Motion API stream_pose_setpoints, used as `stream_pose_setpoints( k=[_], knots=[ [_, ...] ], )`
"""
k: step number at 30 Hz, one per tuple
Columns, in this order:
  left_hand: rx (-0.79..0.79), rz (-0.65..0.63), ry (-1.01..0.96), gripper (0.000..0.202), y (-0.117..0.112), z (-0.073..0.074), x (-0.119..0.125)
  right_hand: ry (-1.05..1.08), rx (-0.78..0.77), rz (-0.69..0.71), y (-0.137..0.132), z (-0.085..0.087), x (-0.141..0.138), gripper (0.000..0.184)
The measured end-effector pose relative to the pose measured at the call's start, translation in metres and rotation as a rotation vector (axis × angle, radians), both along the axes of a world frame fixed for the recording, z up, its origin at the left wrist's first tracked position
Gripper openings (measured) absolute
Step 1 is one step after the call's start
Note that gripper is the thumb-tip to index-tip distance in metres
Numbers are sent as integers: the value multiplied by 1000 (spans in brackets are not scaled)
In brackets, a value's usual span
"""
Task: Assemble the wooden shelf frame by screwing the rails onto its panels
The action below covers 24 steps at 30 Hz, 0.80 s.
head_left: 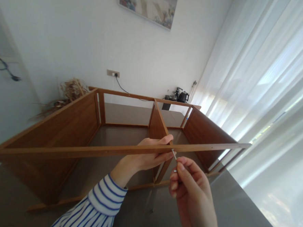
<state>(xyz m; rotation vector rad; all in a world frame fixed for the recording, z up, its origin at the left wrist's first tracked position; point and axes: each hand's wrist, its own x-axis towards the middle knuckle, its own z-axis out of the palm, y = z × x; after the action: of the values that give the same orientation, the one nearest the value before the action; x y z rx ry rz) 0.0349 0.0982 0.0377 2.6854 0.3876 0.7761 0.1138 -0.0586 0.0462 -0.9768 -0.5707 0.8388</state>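
Note:
A brown wooden shelf frame (72,125) lies on its side on a dark table (236,204). Its near rail (92,151) runs across the view at mid-height. My left hand (144,156), in a blue and white striped sleeve, reaches from behind and grips this rail where the middle divider (156,125) meets it. My right hand (190,190) is below the rail, fingers pinched on a small metal tool (174,154) whose tip touches the rail's underside beside my left fingers.
White curtains (268,85) hang at the right. A wall socket with a black cable (113,73), a picture (150,5) and dried grass (68,91) are behind the frame. A black kettle (182,97) stands at the far end.

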Motion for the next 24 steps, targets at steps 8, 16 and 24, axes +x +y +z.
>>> stream_pose_setpoints(
  k=[8,16,24],
  knots=[
    [-27,-18,4,53,-2,3,-1,-985,45,-224,-11,-14,20,18],
    [-23,-14,-1,53,0,0,1,-1280,120,-266,-11,10,26,12],
    [4,4,-2,52,1,-1,0,-221,28,-72,-1,-10,15,25]
  ],
)
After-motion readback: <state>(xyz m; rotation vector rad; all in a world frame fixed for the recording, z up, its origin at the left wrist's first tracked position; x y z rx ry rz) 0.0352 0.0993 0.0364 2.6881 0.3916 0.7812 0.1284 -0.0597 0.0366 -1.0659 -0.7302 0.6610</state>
